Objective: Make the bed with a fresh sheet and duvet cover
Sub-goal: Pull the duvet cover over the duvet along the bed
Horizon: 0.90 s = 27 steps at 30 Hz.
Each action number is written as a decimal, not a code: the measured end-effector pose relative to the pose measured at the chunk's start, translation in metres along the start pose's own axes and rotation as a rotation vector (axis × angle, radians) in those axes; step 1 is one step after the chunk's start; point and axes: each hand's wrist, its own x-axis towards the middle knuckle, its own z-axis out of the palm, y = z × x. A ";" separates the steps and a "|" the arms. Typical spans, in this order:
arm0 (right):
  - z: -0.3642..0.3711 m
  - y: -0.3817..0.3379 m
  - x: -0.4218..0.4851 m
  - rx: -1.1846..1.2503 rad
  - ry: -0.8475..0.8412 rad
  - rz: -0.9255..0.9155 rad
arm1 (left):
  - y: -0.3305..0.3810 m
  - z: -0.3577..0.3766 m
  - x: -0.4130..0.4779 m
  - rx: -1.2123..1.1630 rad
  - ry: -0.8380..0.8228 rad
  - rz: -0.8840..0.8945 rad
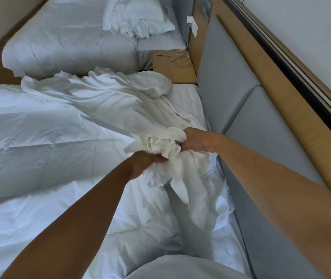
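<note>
A white duvet cover (120, 103) lies crumpled across the near bed, over a quilted white duvet (29, 137). One end of the cover is bunched into a wad (164, 143) near the headboard side. My left hand (144, 164) grips the wad from below and the left. My right hand (194, 140) grips it from the right, fingers buried in the cloth. A loose flap of the cover hangs down from both hands over the bed. The striped white sheet (186, 101) shows beside the headboard.
A grey padded headboard (231, 93) with a wooden frame runs along the right. A wooden nightstand (172, 67) with a cable sits between the beds. The far bed (70, 41) carries a duvet and rumpled white linen (136, 19). Wooden floor shows at left.
</note>
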 end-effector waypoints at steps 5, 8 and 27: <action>0.002 0.004 -0.007 -0.093 -0.297 0.094 | 0.020 -0.021 0.008 0.072 0.159 0.072; 0.003 0.006 -0.008 0.022 -0.205 0.048 | 0.021 -0.023 0.006 0.086 0.107 0.012; -0.015 0.006 -0.004 0.198 -0.161 0.172 | 0.018 -0.028 0.012 0.040 -0.012 0.005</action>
